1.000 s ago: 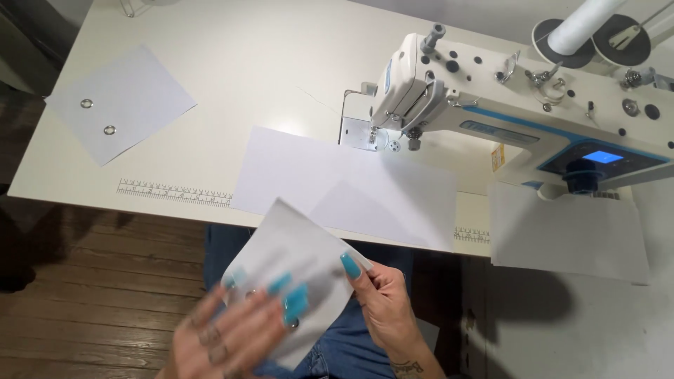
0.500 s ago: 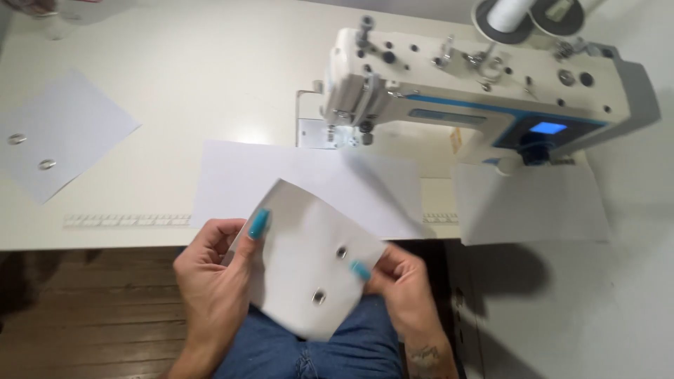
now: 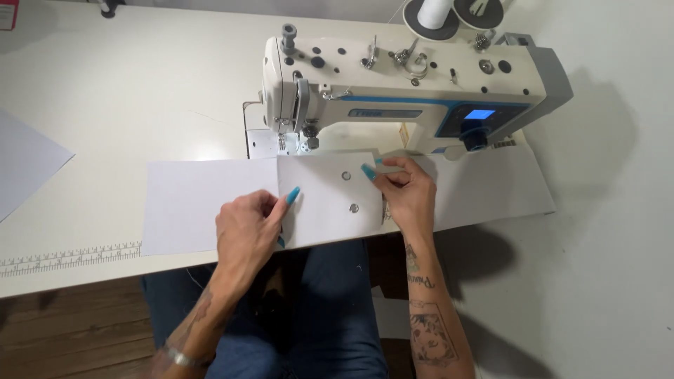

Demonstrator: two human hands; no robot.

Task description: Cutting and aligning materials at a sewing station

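both hands press a small white fabric piece (image 3: 324,200) flat on the table (image 3: 126,98), just in front of the sewing machine (image 3: 400,88). the left hand (image 3: 247,235) grips its left edge, fingers curled, one finger stretched out on top. the right hand (image 3: 406,195) pinches its right edge with bent fingers. two metal snaps (image 3: 349,191) sit on the piece between the hands. it overlaps a longer white sheet (image 3: 203,203) lying along the table's front edge. a thread spool (image 3: 434,12) stands behind the machine.

Small fabric piece (image 3: 326,200) on larger sheet (image 3: 196,203), just before sewing machine (image 3: 407,84).
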